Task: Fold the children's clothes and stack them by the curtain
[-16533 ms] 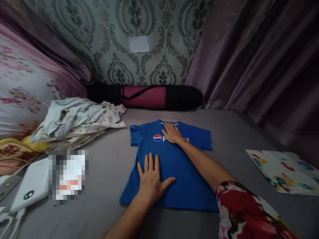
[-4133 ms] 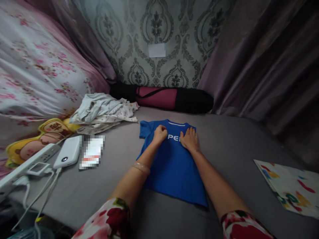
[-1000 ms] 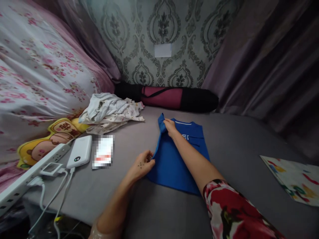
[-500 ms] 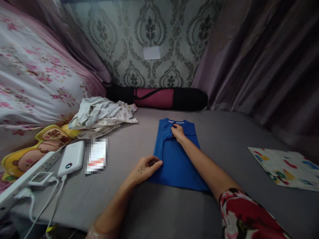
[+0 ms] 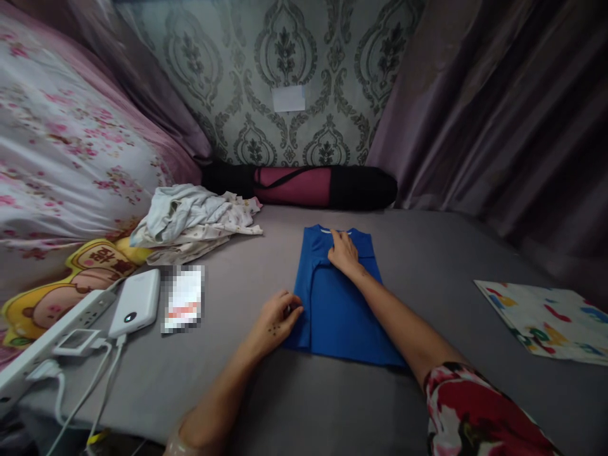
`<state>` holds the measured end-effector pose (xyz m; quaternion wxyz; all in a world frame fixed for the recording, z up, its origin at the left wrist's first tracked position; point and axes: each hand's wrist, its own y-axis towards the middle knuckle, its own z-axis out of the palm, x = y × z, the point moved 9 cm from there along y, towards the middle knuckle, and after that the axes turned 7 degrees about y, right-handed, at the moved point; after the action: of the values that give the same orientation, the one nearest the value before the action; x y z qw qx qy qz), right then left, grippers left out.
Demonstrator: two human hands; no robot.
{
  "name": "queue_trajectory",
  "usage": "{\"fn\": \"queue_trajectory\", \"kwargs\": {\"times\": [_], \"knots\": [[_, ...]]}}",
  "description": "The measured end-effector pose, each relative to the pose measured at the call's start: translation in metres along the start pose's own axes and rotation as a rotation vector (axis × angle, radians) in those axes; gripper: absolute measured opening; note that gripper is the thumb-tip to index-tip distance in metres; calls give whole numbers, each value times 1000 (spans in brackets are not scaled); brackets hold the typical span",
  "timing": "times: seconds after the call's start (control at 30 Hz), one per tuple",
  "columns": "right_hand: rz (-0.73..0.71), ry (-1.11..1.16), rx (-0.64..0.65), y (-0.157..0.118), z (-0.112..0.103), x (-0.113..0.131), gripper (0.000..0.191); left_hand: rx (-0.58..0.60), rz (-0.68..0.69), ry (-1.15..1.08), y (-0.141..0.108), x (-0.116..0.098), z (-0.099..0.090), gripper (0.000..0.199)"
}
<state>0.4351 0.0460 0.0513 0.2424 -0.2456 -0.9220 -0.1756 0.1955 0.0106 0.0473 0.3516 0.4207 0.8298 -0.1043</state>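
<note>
A blue shirt [image 5: 344, 316] lies on the grey sheet with its collar at the far end, its sides folded inward. My right hand [image 5: 344, 252] rests on the upper part of the shirt just below the collar, fingers extended and lying on the cloth. At the shirt's lower left edge is my left hand [image 5: 280, 316], its fingers curled and its thumb apart from them, beside the folded side. No cloth shows gripped between its fingers.
Rumpled light clothes [image 5: 190, 218] lie at the back left, near a yellow cushion [image 5: 52, 301]. A white power bank [image 5: 136, 301] and a power strip [image 5: 57, 332] are at left. A rolled bag [image 5: 294, 188] lies along the wall. Patterned folded cloth [image 5: 546, 320] is at right.
My right hand has moved slightly right and flattened its fingers, releasing the cloth near the collar. My left hand has shifted slightly left, and the folded side lies flatter.
</note>
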Motion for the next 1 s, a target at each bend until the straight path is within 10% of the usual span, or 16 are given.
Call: {"fn": "queue_trajectory", "kwargs": {"times": [0.47,1.0], "knots": [[-40,-196,223,77,57,33,34,69,290,169,-9,-11,19,38],[-64,-225,138,94,73,32,32,253,181,252,-7,-2,33,54]]}}
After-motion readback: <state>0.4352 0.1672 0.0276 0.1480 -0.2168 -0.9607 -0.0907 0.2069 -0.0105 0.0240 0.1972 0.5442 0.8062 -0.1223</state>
